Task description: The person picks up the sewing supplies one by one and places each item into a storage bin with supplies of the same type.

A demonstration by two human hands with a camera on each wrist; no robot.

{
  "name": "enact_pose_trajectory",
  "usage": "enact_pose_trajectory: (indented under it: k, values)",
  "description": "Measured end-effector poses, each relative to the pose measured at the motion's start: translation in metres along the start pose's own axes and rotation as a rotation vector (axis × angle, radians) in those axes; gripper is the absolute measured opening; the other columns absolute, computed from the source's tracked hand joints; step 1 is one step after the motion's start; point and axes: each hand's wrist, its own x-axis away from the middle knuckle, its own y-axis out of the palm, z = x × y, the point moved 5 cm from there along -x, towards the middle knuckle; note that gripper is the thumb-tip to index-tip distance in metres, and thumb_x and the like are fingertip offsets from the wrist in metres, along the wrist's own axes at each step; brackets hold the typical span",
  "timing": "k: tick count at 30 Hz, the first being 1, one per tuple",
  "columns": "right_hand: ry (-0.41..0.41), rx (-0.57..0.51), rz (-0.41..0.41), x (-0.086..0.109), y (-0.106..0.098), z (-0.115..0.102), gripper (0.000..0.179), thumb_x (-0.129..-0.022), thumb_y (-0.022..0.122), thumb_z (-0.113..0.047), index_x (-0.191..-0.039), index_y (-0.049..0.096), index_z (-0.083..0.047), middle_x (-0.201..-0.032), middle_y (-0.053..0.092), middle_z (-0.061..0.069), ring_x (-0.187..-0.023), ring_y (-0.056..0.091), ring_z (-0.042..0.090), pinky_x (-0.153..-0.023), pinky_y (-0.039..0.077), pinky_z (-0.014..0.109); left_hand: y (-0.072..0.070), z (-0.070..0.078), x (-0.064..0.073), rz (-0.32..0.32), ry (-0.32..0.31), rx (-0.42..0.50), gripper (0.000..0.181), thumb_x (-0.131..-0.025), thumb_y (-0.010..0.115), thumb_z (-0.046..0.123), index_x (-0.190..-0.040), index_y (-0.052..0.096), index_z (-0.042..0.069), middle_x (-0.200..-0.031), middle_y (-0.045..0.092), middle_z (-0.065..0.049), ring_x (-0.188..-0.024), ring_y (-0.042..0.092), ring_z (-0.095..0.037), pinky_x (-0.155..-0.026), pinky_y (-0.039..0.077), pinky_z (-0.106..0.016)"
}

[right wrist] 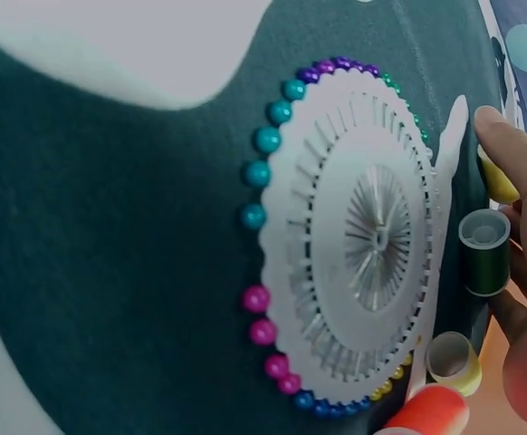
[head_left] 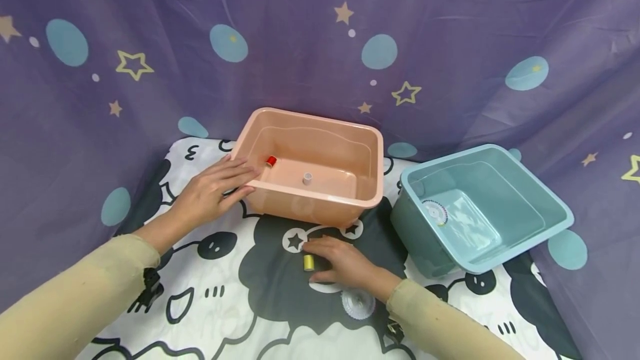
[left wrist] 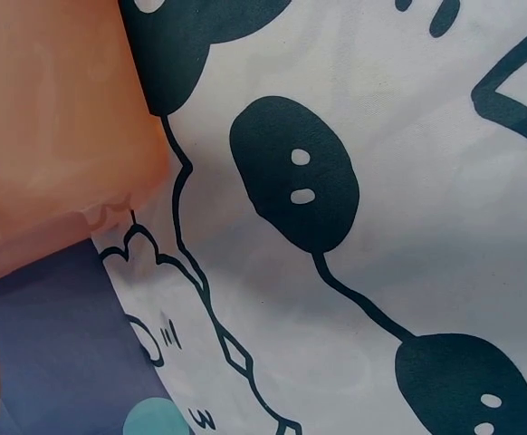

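My left hand (head_left: 212, 190) rests on the near left rim of an orange bin (head_left: 310, 196), fingers extended. My right hand (head_left: 342, 263) reaches low over the cloth, its thumb and forefinger spread around a small yellow thread spool (head_left: 308, 263). In the right wrist view, the fingers are close to a green spool (right wrist: 485, 254), partly covering the yellow one beyond. A second, pale yellow spool (right wrist: 454, 362) and a red-orange spool (right wrist: 431, 412) lie nearby; the hand hides them in the head view. Beneath the right wrist is a wheel of pearl-headed pins (right wrist: 345, 245).
Inside the orange bin lie a red spool (head_left: 271, 161) and a white spool (head_left: 307, 178). A blue-green bin (head_left: 520, 249) stands to the right, with another pin wheel (head_left: 435, 213) in it. Behind both bins hangs a purple curtain (head_left: 310, 32); patterned cloth (head_left: 215, 315) covers the table.
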Motion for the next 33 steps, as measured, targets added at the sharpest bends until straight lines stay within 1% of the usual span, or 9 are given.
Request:
enact_pose_trajectory:
  k: [5,11,19,25,33]
  values:
    - [0.018,-0.009,0.002,-0.0002,0.0013,0.0018,0.068,-0.088,0.091,-0.036,-0.147,0.066,-0.012,-0.15,0.064,0.005,-0.14,0.059,0.025,-0.118,0.05,0.043,-0.0007,-0.0014,-0.0004,-0.003,-0.003,0.001,0.051,-0.083,0.089,0.015,-0.132,0.077,0.007,-0.132,0.075,-0.014,-0.131,0.065,-0.042,-0.132,0.028,-0.042]
    - [0.013,-0.018,0.02,-0.0012,0.0022,0.0015,0.062,-0.09,0.09,-0.034,-0.144,0.069,-0.013,-0.146,0.067,0.004,-0.137,0.061,0.024,-0.117,0.051,0.041,-0.0001,-0.0032,-0.0006,-0.008,-0.011,-0.004,0.051,-0.083,0.089,0.016,-0.132,0.077,0.007,-0.132,0.075,-0.014,-0.132,0.065,-0.042,-0.133,0.027,-0.042]
    - [0.038,-0.016,0.024,-0.0002,0.0041,0.0006,0.05,-0.095,0.084,-0.033,-0.14,0.072,-0.015,-0.144,0.068,0.004,-0.137,0.062,0.023,-0.118,0.05,0.042,0.0011,-0.0025,-0.0003,-0.012,-0.018,-0.013,0.05,-0.084,0.088,0.017,-0.132,0.077,0.006,-0.131,0.075,-0.015,-0.131,0.065,-0.042,-0.132,0.027,-0.042]
    - [0.058,-0.038,0.023,0.0011,0.0049,0.0009,0.048,-0.097,0.082,-0.032,-0.14,0.072,-0.015,-0.145,0.068,0.004,-0.138,0.062,0.023,-0.119,0.05,0.042,0.0016,-0.0019,-0.0003,-0.007,-0.018,-0.011,0.049,-0.084,0.088,0.016,-0.132,0.077,0.006,-0.13,0.075,-0.016,-0.13,0.065,-0.042,-0.133,0.027,-0.042]
    - [0.044,-0.03,0.06,0.0017,0.0043,0.0006,0.048,-0.096,0.083,-0.03,-0.14,0.073,-0.014,-0.142,0.07,0.004,-0.137,0.063,0.024,-0.119,0.049,0.041,0.0018,-0.002,-0.0007,-0.002,-0.013,-0.018,0.05,-0.083,0.089,0.016,-0.131,0.077,0.006,-0.131,0.075,-0.014,-0.13,0.066,-0.042,-0.133,0.027,-0.042]
